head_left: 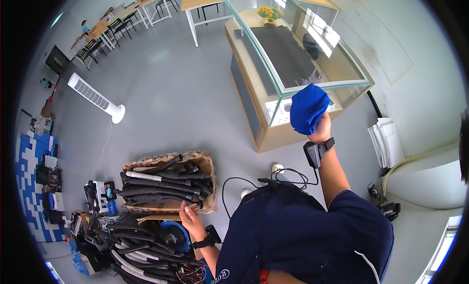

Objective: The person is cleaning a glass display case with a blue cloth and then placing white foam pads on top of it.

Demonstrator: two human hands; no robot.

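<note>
My right hand is closed on a folded blue cloth, raised at the near corner of a glass display case. Whether the cloth touches the glass I cannot tell. Inside the case are a dark mat, a pot of yellow flowers and a dark round object. My left hand hangs with its fingers apart, holding nothing. It is nearest to an open cardboard box full of black hoses. Each wrist wears a black strapped device.
More black and grey hoses and a blue round part lie at lower left. A white tower fan stands on the grey floor, its cord trailing. A black cable loops before me. White panels lean against the right wall.
</note>
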